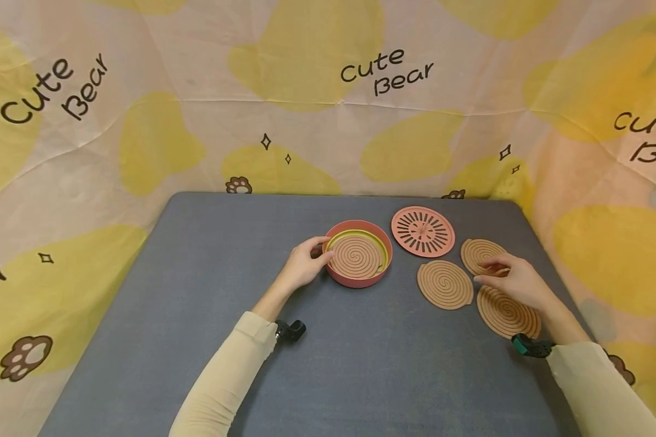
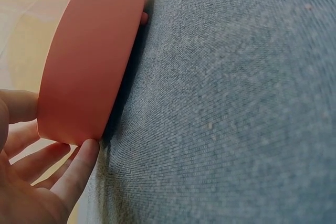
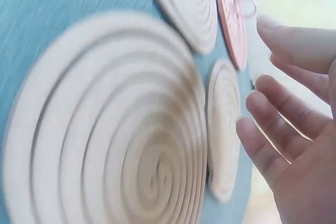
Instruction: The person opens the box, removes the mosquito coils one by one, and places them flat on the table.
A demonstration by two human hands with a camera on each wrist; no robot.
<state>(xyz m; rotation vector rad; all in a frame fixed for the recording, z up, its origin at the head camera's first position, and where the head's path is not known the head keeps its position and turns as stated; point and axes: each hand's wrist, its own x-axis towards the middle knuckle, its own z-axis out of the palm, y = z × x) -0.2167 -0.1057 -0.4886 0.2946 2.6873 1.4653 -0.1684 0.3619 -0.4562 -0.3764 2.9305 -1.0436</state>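
Observation:
My left hand [image 1: 304,265] holds the left side of a round red mosquito coil box [image 1: 357,283]. Its fingers meet the box's outer wall [image 2: 94,61] in the left wrist view. A yellow-green ring lines the box, and one brown mosquito coil [image 1: 355,257] lies inside. On the right, my right hand [image 1: 516,282] hovers with loosely bent fingers and nothing between them. Around it lie three flat coils: a left one [image 1: 445,284], a far one [image 1: 477,250] partly behind the fingertips, and a near one [image 1: 507,312] below the hand, large in the right wrist view.
A pink slotted lid [image 1: 423,231] rests behind the coils, right of the box; its small ring [image 3: 247,7] stands up in the right wrist view. All of this is on a blue-grey table [image 1: 197,291]. Printed cloth [image 1: 306,60] hangs behind and at both sides.

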